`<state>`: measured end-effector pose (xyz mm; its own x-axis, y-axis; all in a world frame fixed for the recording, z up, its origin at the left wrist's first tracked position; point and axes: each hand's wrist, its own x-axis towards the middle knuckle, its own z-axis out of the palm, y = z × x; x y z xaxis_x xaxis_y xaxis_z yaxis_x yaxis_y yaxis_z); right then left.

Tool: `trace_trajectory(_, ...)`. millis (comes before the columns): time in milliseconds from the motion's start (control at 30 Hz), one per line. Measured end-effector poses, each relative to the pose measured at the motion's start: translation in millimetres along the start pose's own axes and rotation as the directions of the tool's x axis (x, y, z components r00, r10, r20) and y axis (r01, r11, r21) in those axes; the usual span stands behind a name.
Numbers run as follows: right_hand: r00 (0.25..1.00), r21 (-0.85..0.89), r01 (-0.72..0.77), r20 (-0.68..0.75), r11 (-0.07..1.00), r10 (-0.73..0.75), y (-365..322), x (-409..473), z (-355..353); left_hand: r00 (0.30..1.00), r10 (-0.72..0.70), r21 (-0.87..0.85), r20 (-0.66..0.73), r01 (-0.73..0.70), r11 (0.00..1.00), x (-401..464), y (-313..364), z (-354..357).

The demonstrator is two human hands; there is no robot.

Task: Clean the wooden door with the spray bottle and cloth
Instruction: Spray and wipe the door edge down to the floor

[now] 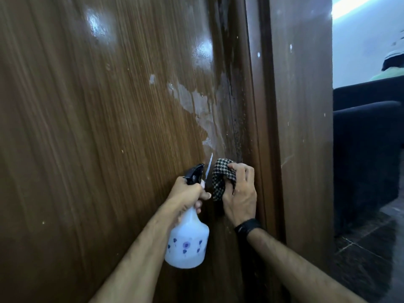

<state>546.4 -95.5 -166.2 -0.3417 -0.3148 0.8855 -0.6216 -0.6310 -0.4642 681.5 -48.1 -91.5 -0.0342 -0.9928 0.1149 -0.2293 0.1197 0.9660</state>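
Door (98,127): brown wood, vertical grain, glossy, with two bright light reflections near its upper part. A pale wet patch (196,103) spreads down the panel toward the door's right edge, narrowing as it descends to just above the hands. Small pale specks dot the surface.

Frame (303,106): dark brown, standing along the door's right edge; a few white flecks on it.

Bottle (188,241): translucent white plastic, purple flower print on the body, black trigger head. Held upright close to the door, near its right edge, nozzle aimed at the panel. A thin white streak of spray shows just beyond the nozzle.

Left hand (190,193): wrapped round the bottle's neck, fingers curled at the trigger.

Cloth (223,178): black-and-white checked, bunched, pressed against the door at its right edge, just beside the nozzle and below the wet patch.

Right hand (240,193): grasping the cloth, fingers curled over its upper fold, thumb beneath. A black wristband (248,227) sits on that wrist.

Beyond the frame, right: a dark sofa (367,138) against a pale wall (360,51), something green and indistinct on top of it, dark tiled floor (367,248) below.
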Motion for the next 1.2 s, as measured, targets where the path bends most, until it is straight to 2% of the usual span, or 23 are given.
trace_trajectory(167,0.998,0.035,0.005,-0.061,0.999,-0.003,-9,18,6,0.999,-0.009,-0.007,0.048,0.009,1.0,-5,4,0)
trace_trajectory(433,0.996,0.043,0.037,-0.086,0.998,-0.033,-19,63,25,1.0,0.017,-0.02,0.012,-0.017,1.0,1,10,-14)
trace_trajectory(533,0.995,0.004,0.078,-0.06,0.997,-0.078,-7,36,33,0.999,0.02,-0.054,0.027,-0.019,0.998,2,9,-22)
trace_trajectory(667,0.977,-0.004,0.203,0.072,0.979,-0.202,20,-34,35,0.999,0.017,-0.048,0.028,-0.016,0.999,2,8,-27)
trace_trajectory(800,0.986,0.03,0.139,0.093,0.99,-0.141,14,-31,33,0.999,0.015,-0.052,0.032,-0.013,0.999,2,9,-25)
trace_trajectory(933,0.999,0.093,0.017,-0.05,0.995,-0.013,-9,24,34,0.998,0.026,-0.041,0.056,-0.024,0.999,2,9,-17)
trace_trajectory(1033,0.993,0.098,0.0,-0.118,0.995,0.012,-22,52,36,0.998,0.033,-0.047,0.059,-0.03,0.998,2,10,-15)
trace_trajectory(1100,0.996,0.025,0.039,-0.078,0.999,-0.037,-21,39,39,0.997,0.044,-0.051,0.059,-0.041,0.998,1,12,-17)
trace_trajectory(1200,0.982,-0.039,0.164,0.1,0.986,-0.159,-2,-14,37,0.998,0.039,-0.044,0.046,-0.037,0.998,-1,13,-19)
